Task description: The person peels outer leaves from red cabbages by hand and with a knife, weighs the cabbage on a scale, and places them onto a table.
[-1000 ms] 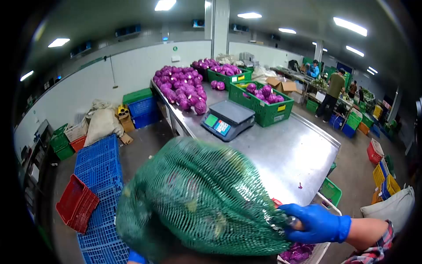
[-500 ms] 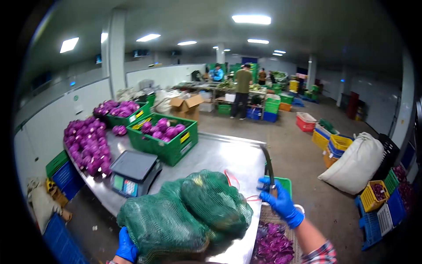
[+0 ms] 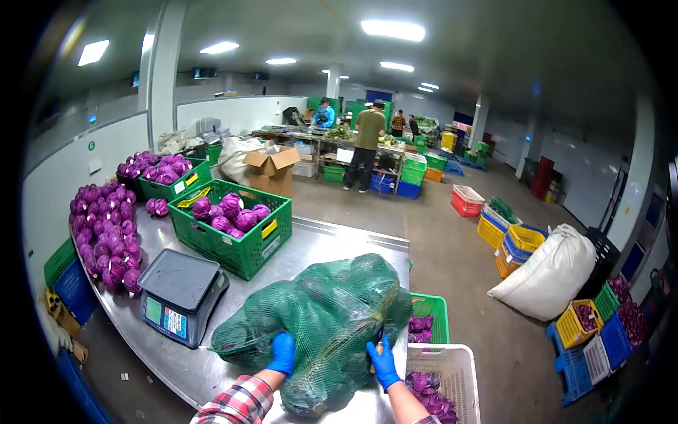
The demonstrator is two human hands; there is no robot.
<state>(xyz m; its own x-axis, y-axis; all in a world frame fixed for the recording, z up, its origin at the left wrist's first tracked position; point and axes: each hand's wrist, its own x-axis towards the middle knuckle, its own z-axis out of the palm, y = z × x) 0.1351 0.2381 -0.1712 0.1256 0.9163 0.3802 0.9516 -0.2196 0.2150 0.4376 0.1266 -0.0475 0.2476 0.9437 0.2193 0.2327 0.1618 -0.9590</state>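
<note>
Mesh sack (image 3: 332,311), perhaps cabbage-filled, beside scale (image 3: 180,293)

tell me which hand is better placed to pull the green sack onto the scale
Left, probably: the left hand grips the green sack on the side nearest the scale; the right hand holds its far side.

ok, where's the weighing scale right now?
In the head view, the weighing scale sits on the steel table, left of the green mesh sack and just in front of the green crate of purple cabbages.
</note>
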